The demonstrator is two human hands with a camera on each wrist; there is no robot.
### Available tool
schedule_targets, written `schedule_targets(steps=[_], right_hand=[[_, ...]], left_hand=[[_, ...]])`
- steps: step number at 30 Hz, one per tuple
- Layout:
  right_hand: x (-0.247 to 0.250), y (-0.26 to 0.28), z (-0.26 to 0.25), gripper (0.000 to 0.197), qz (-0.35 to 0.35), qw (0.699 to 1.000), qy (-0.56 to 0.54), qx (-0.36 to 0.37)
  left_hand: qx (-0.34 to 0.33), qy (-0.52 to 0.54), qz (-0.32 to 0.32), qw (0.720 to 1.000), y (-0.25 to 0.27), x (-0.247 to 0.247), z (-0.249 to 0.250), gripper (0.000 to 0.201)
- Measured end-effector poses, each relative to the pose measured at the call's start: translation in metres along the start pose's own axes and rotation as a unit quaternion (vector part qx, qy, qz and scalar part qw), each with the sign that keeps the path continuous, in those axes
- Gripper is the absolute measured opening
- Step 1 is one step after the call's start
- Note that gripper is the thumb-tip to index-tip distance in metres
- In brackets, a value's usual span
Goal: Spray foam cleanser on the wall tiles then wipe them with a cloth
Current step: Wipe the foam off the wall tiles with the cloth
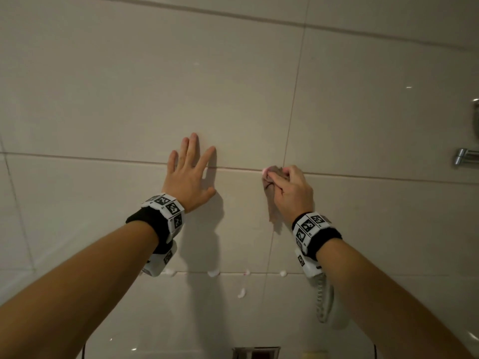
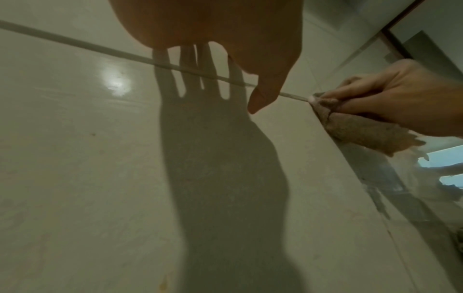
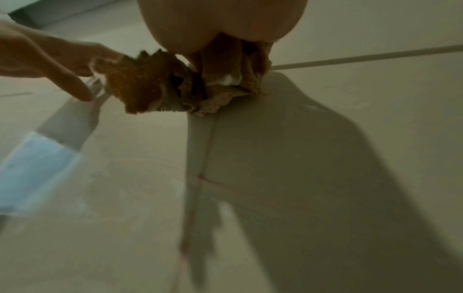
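Note:
My left hand (image 1: 190,172) lies flat on the beige wall tiles (image 1: 129,99) with fingers spread, across a horizontal grout line. My right hand (image 1: 291,187) grips a bunched brown cloth (image 1: 272,177) and presses it against that same grout line, just left of a vertical joint. A dab of white-pink foam (image 1: 265,171) sits at the cloth's tip. In the left wrist view the cloth (image 2: 360,130) hangs below my right hand (image 2: 406,103). The right wrist view shows the cloth (image 3: 175,87) crumpled under my palm, with foam (image 3: 229,79) on it. No cleanser can is in view.
Several foam blobs (image 1: 213,273) cling along the lower grout line, one more (image 1: 241,293) below it. A chrome fitting (image 1: 464,158) juts from the wall at the right. A white shower head (image 1: 324,299) hangs under my right wrist.

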State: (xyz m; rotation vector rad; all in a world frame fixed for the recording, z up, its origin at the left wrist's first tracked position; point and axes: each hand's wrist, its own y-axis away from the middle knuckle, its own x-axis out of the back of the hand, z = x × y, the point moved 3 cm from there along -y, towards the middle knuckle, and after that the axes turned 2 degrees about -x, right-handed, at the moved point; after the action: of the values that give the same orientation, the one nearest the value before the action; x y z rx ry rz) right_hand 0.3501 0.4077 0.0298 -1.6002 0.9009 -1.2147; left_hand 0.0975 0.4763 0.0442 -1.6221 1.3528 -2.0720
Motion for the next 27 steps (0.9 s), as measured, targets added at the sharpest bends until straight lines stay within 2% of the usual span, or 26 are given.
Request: schedule_targets(steps=[6, 12, 27], right_hand=[[-0.022, -0.005, -0.045, 0.024, 0.001, 1.000, -0.028, -0.004], [-0.040, -0.007, -0.076, 0.021, -0.029, 0.999, -0.018, -0.002], [-0.082, -0.016, -0.158, 0.035, -0.019, 0.999, -0.026, 0.040]], left_hand=[[0.019, -0.003, 0.008, 1.000, 0.005, 0.008, -0.031, 0.105], [0.031, -0.004, 0.023, 0.999, 0.015, 0.014, -0.062, 0.105], [0.039, -0.005, 0.037, 0.999, 0.032, 0.018, -0.112, 0.107]])
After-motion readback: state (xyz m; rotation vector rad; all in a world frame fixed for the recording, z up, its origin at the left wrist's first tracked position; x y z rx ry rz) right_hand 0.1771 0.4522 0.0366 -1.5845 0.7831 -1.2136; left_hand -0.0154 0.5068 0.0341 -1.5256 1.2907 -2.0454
